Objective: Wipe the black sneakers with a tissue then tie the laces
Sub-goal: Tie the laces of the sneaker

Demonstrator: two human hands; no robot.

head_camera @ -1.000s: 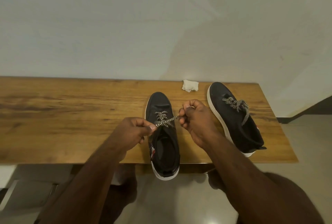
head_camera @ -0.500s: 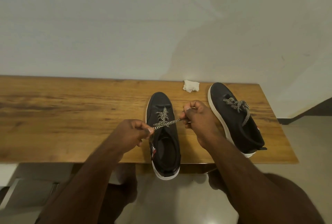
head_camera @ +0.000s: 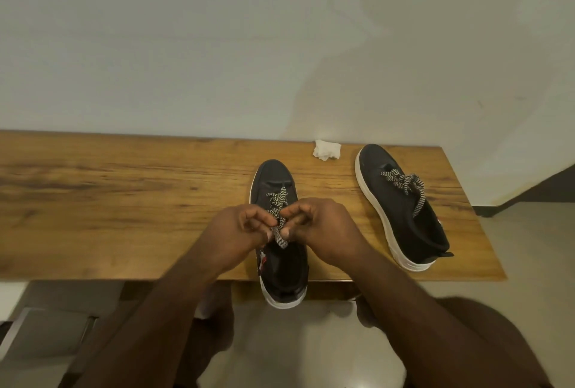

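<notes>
Laces (head_camera: 278, 216) pinched btwn left hand (head_camera: 239, 232) & right hand (head_camera: 323, 229).

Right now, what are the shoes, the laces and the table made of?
The shoe being tied looks like matte black cloth or knit, with no shine, on a white, probably rubber sole. The laces seem flat woven fabric with a black-and-white zigzag. The table shows brown grain streaks, so wood or a wood-look surface.

Count of items on counter (head_camera: 124, 201)
Two black sneakers (head_camera: 273, 176) (head_camera: 401, 210), two patterned laces (head_camera: 277, 201) (head_camera: 404, 182), one crumpled tissue (head_camera: 326, 149), two hands (head_camera: 239, 235) (head_camera: 326, 229).
</notes>
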